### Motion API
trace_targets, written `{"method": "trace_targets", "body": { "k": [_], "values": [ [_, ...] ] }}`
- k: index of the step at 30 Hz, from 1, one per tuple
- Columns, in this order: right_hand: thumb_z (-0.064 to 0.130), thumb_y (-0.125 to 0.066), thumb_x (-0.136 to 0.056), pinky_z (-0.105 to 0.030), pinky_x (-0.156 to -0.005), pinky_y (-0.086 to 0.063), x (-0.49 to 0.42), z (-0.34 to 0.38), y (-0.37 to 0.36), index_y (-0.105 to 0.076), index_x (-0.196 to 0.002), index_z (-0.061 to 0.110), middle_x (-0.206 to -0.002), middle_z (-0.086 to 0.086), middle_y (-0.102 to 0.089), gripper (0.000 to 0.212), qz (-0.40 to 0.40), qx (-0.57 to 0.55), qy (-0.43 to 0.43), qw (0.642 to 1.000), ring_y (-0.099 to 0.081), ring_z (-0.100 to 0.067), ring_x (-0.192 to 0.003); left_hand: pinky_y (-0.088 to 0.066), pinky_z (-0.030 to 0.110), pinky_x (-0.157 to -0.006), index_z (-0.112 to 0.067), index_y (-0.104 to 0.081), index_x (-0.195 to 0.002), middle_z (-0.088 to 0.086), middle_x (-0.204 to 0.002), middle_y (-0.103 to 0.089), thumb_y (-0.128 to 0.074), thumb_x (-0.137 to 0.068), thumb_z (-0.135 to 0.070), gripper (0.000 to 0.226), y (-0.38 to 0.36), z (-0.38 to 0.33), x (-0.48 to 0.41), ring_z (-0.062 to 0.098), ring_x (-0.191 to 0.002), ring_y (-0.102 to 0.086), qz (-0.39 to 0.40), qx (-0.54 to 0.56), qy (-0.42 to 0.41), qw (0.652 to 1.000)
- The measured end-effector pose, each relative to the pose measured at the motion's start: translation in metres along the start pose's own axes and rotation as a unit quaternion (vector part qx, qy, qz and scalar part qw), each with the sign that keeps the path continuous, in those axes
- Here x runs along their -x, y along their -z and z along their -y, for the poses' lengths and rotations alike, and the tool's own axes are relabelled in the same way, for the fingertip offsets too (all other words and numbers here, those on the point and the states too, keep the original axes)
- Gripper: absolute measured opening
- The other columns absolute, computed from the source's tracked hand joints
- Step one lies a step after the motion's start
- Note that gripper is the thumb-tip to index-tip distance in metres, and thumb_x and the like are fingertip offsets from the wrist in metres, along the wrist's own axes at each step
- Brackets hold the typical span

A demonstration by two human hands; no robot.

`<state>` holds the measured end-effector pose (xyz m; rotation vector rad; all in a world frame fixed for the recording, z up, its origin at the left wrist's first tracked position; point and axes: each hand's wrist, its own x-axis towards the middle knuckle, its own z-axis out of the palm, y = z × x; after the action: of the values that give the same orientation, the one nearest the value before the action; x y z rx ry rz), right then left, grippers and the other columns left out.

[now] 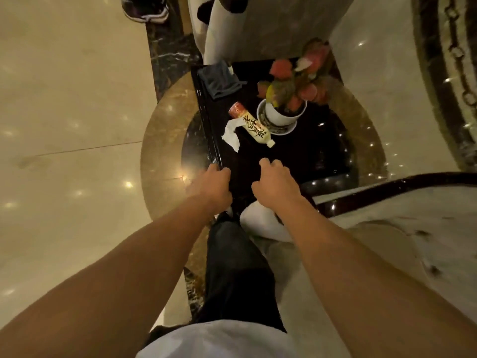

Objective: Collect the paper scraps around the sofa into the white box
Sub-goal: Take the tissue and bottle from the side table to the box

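A crumpled white paper scrap [230,134] lies on the black side table [309,151], near its left rim and against a toppled bottle [251,124]. My left hand [215,183] is at the table's near left corner, fingers curled under, with nothing visible in it. My right hand [275,183] hovers over the table's near edge, a hand's width to the right, fingers also curled and nothing showing in them. Both hands are a short way in front of the scrap. No white box is in view.
A potted plant [282,109] with red leaves stands mid-table beside the bottle. A dark folded cloth [219,81] lies at the far left corner. White sofa arms flank the table, one far [222,29] and one near [258,223]. A shoe [147,10] is at top left.
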<state>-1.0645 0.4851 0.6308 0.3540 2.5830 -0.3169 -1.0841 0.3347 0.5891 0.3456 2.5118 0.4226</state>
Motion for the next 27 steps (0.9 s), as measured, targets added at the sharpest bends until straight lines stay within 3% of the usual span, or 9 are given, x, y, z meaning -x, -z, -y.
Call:
{"method": "trace_targets", "body": {
  "k": [3,8,11,13,15,18,22,27],
  "values": [
    [0.024,-0.056,-0.088,-0.042,-0.088,-0.045,-0.084,-0.008,0.017,-0.036,-0.135,0.014,-0.134,-0.014,-0.041,0.052,0.032,-0.004,-0.005,0.999,-0.043,-0.033,-0.118,-0.049,0.047,-0.082,-0.017,-0.051,-0.118,0.012,-0.116,-0.047,-0.06,-0.078,-0.024,0.042,0.007,-0.011,-0.085,0.036,-0.107,-0.047,0.03,-0.012,0.015,0.999],
    [0.025,-0.058,-0.088,-0.044,-0.095,-0.043,-0.207,-0.015,0.013,-0.032,-0.143,0.017,-0.143,-0.013,-0.035,0.062,0.021,-0.011,-0.02,1.0,-0.038,-0.034,-0.128,-0.048,0.048,-0.083,-0.023,-0.047,-0.129,0.012,-0.13,-0.04,-0.064,-0.077,-0.022,0.055,-0.009,-0.005,-0.198,0.037,-0.117,-0.041,0.059,-0.016,0.033,0.998],
    [0.023,-0.063,-0.086,-0.046,-0.101,-0.042,-0.255,-0.018,-0.013,-0.026,-0.148,0.021,-0.149,-0.013,-0.029,0.072,0.028,-0.026,-0.011,0.999,-0.033,-0.035,-0.134,-0.047,0.051,-0.089,-0.033,-0.034,-0.139,0.012,-0.154,-0.012,-0.068,-0.076,-0.016,0.074,-0.035,0.008,-0.244,0.044,-0.127,-0.029,0.071,-0.001,0.055,0.996],
    [0.021,-0.065,-0.085,-0.049,-0.102,-0.041,-0.276,-0.024,-0.034,-0.021,-0.15,0.024,-0.152,-0.015,-0.023,0.078,0.016,-0.005,0.006,1.0,-0.03,-0.038,-0.136,-0.047,0.048,-0.088,-0.04,-0.023,-0.144,0.008,-0.159,0.011,-0.072,-0.074,-0.012,0.09,-0.057,0.018,-0.266,0.045,-0.131,-0.025,0.054,0.001,0.04,0.998],
    [0.019,-0.066,-0.085,-0.051,-0.102,-0.041,-0.288,-0.032,-0.05,-0.017,-0.151,0.026,-0.152,-0.016,-0.021,0.082,0.007,0.022,0.009,1.0,-0.03,-0.039,-0.135,-0.049,0.047,-0.087,-0.041,-0.018,-0.145,0.007,-0.159,0.016,-0.074,-0.072,-0.014,0.095,-0.075,0.025,-0.281,0.045,-0.131,-0.025,0.025,-0.011,0.014,1.0],
    [0.019,-0.064,-0.086,-0.049,-0.098,-0.043,-0.303,-0.042,-0.073,-0.013,-0.152,0.024,-0.149,-0.017,-0.025,0.083,0.008,0.05,0.014,0.999,-0.033,-0.039,-0.13,-0.049,0.048,-0.087,-0.033,-0.03,-0.14,0.006,-0.158,0.006,-0.073,-0.074,-0.017,0.08,-0.095,0.034,-0.299,0.042,-0.129,-0.026,0.012,-0.013,-0.003,1.0],
    [0.016,-0.062,-0.086,-0.046,-0.095,-0.044,-0.317,-0.05,-0.09,-0.019,-0.15,0.026,-0.143,-0.017,-0.031,0.078,-0.046,0.049,0.021,0.997,-0.033,-0.039,-0.125,-0.05,0.05,-0.09,-0.013,-0.054,-0.114,0.013,-0.142,-0.028,-0.073,-0.074,-0.009,0.044,-0.107,0.043,-0.31,0.038,-0.118,-0.034,0.027,-0.013,-0.016,0.999],
    [0.019,-0.069,-0.083,-0.042,-0.099,-0.041,-0.334,-0.055,-0.104,-0.021,-0.149,0.015,-0.145,-0.017,-0.031,0.082,-0.063,0.007,-0.018,0.998,-0.033,-0.035,-0.13,-0.046,0.044,-0.096,-0.006,-0.06,-0.115,0.015,-0.127,-0.042,-0.068,-0.079,-0.006,0.037,-0.12,0.051,-0.32,0.033,-0.113,-0.042,0.045,-0.011,-0.044,0.998]
  ]
}}
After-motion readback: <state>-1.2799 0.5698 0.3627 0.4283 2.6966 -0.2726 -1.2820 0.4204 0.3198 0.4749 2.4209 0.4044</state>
